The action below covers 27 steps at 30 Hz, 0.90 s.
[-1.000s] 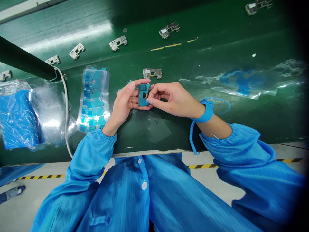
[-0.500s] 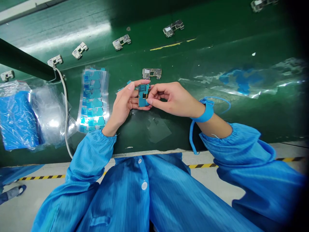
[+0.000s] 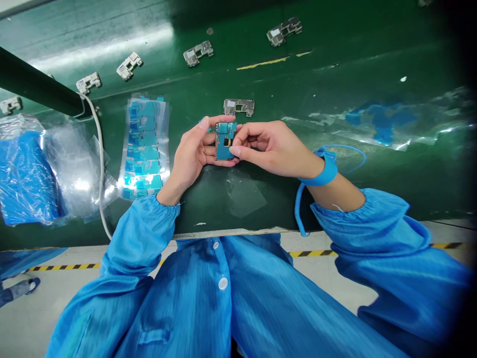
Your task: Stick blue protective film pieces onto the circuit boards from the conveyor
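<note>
Between my hands is a small circuit board (image 3: 225, 142) with blue film over most of its face. My left hand (image 3: 192, 151) holds it from the left, fingers above and beneath it. At its right edge, the thumb and index finger of my right hand (image 3: 266, 149) are pinched on the board or its film; which of the two is hidden. A bare circuit board (image 3: 239, 107) lies on the green bench (image 3: 276, 206) just beyond my hands. To the left lies a clear sheet (image 3: 144, 149) with rows of blue film pieces.
Several more boards, one of them (image 3: 198, 53) near the top centre, lie along the far strip. A bagged blue bundle (image 3: 28, 179), a white cable (image 3: 100, 164) and a green post (image 3: 40, 82) are at left. A blue coiled cord (image 3: 298, 209) hangs from my right wristband.
The view has shifted slightly. Both hands still hold the board, which now shows more of its left edge. The blue film's upper right part sits a little differently.
</note>
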Tool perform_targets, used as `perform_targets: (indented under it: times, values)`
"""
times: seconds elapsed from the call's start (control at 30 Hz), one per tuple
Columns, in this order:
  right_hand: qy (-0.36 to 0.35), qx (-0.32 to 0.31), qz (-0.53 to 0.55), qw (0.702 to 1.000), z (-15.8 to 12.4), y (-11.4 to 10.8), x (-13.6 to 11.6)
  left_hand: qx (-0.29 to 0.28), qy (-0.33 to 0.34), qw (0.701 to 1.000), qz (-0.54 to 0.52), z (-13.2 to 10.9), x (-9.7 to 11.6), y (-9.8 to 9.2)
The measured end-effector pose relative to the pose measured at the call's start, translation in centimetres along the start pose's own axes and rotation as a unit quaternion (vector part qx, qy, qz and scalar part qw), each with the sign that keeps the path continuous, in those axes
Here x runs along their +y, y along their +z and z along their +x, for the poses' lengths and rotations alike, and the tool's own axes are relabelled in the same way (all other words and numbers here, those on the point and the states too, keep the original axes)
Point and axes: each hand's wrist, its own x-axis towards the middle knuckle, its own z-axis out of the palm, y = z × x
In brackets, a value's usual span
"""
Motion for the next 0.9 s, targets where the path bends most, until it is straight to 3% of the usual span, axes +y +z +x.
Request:
perform_targets:
  times: [0.9]
  values:
    - [0.026, 0.013, -0.027, 0.999, -0.27, 0.02, -0.18, -0.016, -0.009, 1.000, 0.013, 0.00, 0.11, -0.18]
